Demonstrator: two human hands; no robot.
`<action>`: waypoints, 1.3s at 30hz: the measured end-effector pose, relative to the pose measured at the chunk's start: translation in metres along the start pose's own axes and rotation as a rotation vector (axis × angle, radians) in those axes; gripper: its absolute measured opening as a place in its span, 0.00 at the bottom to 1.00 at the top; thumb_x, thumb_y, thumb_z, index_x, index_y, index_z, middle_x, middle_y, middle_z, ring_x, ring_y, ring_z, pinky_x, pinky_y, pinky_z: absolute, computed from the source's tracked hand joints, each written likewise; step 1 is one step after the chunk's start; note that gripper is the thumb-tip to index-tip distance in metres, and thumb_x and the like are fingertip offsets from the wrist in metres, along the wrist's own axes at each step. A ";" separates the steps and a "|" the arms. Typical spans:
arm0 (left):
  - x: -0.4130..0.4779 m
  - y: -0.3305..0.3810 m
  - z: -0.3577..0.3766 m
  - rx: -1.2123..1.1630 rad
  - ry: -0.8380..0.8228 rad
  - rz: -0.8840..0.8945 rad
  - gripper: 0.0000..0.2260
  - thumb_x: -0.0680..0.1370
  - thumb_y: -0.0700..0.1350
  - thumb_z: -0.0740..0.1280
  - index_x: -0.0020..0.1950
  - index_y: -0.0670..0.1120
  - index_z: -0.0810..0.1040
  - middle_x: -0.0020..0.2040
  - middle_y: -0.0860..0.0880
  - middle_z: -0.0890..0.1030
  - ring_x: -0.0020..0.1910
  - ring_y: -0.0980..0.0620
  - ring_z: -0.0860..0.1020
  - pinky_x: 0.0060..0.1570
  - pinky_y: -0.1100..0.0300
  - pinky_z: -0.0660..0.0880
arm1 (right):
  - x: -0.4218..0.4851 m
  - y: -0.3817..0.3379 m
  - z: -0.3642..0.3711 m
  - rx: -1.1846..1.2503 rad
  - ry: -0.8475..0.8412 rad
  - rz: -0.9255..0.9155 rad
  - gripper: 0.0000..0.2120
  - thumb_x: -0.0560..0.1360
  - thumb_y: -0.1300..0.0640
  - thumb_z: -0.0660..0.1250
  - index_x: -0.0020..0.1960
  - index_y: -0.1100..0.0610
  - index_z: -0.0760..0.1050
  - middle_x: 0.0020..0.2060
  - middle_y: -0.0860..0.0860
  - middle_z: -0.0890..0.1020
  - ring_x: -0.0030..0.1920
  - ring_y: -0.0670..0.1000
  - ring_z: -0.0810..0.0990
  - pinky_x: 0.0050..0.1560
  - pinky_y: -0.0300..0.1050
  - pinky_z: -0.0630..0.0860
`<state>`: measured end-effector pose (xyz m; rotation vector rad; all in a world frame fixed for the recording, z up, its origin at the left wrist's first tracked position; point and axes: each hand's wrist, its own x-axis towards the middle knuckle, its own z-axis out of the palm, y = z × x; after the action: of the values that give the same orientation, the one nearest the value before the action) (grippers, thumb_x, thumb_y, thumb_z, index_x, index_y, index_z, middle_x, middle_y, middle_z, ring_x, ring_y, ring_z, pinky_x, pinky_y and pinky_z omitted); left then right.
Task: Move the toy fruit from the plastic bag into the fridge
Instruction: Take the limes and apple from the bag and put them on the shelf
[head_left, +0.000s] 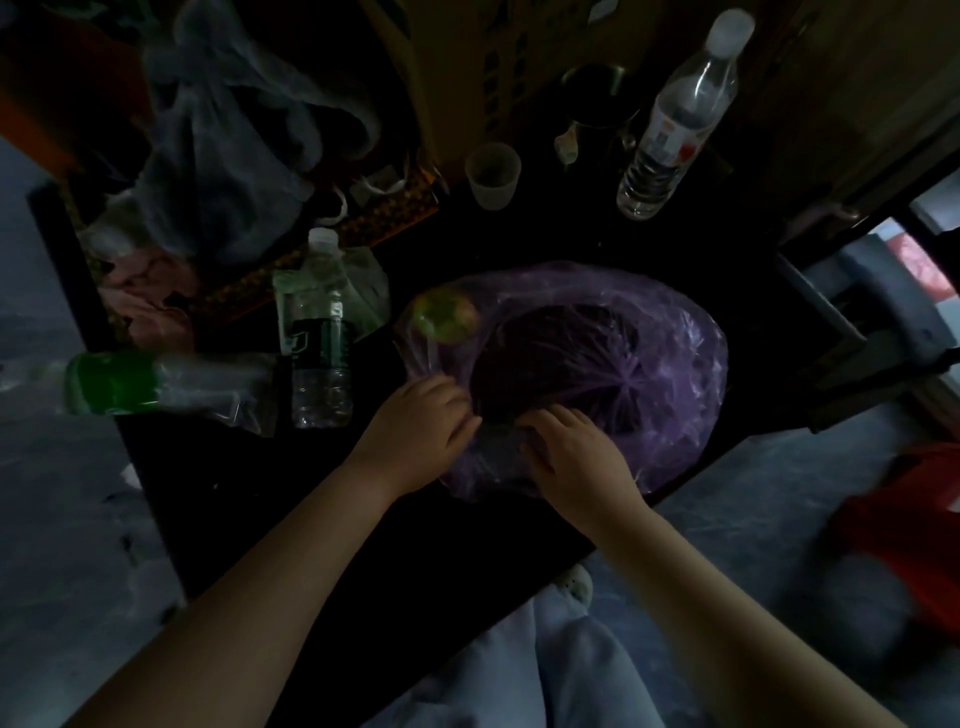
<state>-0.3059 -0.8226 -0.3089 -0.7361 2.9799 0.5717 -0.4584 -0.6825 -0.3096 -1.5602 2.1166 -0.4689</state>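
A translucent purple plastic bag lies on a dark table. Inside it, a greenish toy fruit shows at the far left and a large dark round shape fills the middle. My left hand and my right hand rest side by side on the bag's near edge, fingers curled into the plastic. How firmly each hand pinches the plastic is hard to see in the dim light. No fridge is in view.
A small water bottle stands left of the bag, and a green-labelled bottle lies on its side. A tall clear bottle, a plastic cup and crumpled bags sit at the back. Grey floor surrounds the table.
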 end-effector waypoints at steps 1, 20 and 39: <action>-0.004 -0.001 0.001 -0.007 0.000 0.000 0.20 0.79 0.52 0.54 0.42 0.42 0.81 0.46 0.46 0.81 0.52 0.46 0.76 0.53 0.54 0.70 | -0.002 -0.002 0.001 0.011 0.009 -0.001 0.11 0.77 0.53 0.62 0.57 0.52 0.76 0.49 0.48 0.79 0.49 0.52 0.77 0.44 0.47 0.75; -0.025 -0.014 0.020 0.027 -0.045 -0.127 0.13 0.66 0.43 0.73 0.49 0.43 0.81 0.55 0.44 0.79 0.57 0.43 0.76 0.52 0.50 0.74 | 0.015 -0.018 0.028 -0.016 0.070 0.059 0.27 0.69 0.53 0.71 0.66 0.54 0.69 0.60 0.51 0.73 0.59 0.55 0.71 0.51 0.51 0.75; 0.025 -0.028 -0.007 0.150 0.007 -0.308 0.30 0.79 0.49 0.59 0.77 0.46 0.49 0.78 0.45 0.51 0.76 0.46 0.49 0.71 0.49 0.55 | 0.026 -0.019 0.013 -0.033 0.129 0.106 0.26 0.72 0.50 0.69 0.67 0.56 0.68 0.62 0.53 0.73 0.62 0.55 0.71 0.56 0.47 0.73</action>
<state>-0.3151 -0.8590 -0.3147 -1.1512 2.7922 0.3249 -0.4424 -0.7129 -0.3153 -1.4620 2.3018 -0.5127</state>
